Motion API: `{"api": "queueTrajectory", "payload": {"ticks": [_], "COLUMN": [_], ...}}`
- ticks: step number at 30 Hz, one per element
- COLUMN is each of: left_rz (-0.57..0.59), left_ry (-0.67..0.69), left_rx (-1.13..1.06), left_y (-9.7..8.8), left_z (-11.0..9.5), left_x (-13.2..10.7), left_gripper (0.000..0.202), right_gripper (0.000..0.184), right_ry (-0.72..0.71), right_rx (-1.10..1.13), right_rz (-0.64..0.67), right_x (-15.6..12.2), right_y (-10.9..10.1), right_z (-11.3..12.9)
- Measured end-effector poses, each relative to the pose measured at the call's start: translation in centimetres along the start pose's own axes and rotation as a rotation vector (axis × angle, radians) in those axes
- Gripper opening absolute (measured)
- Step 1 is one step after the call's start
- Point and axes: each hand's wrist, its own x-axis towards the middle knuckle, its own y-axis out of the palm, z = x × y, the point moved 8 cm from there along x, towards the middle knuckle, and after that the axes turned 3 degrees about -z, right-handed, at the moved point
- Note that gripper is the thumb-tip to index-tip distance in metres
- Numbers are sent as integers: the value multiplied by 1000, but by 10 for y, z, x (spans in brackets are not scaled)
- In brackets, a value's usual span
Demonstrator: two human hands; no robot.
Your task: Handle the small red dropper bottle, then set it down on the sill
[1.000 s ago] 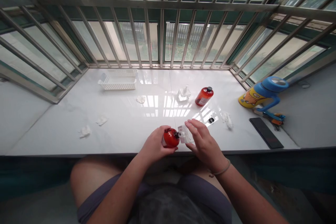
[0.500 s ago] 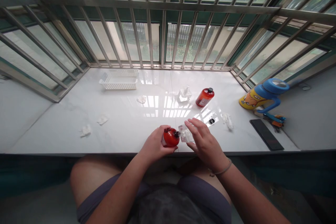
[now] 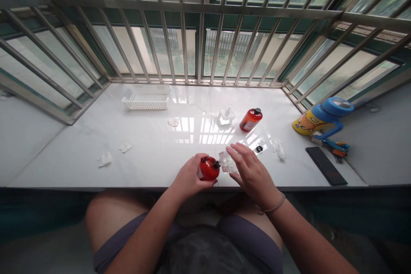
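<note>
My left hand (image 3: 188,177) is wrapped round a small red bottle (image 3: 208,168), tipped so that its dark neck points right. Its neck meets the mouth of a small clear bottle (image 3: 226,163), which my right hand (image 3: 250,173) grips from the right with curled fingers. Both bottles are held just above the near edge of the white marble sill (image 3: 154,154).
Farther back stand a second red bottle (image 3: 251,120) and a clear glass bottle (image 3: 226,115). A small black cap (image 3: 258,149) and crumpled white wipes (image 3: 277,147) lie right of my hands. A white basket (image 3: 146,97) sits back left, a blue-and-yellow cup (image 3: 323,116) and a dark phone (image 3: 326,165) at the right.
Almost nothing differs. My right hand and the clear bottle have risen slightly; the left hand and red bottle stay put.
</note>
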Motion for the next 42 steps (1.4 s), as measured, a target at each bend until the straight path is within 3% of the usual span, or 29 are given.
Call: {"api": "queueTrajectory", "payload": {"ticks": [42], "left_rz": [-6], "left_ry": [-29], "left_rx": [-23], "left_y": [-1], "left_z": [2], "left_x": [0], "left_gripper": [74], "right_gripper": [89], "right_ry": [-31], "right_rx": [-64], "right_rz": [36], "right_x": [4], "right_y": [0], "right_z": [-1]}}
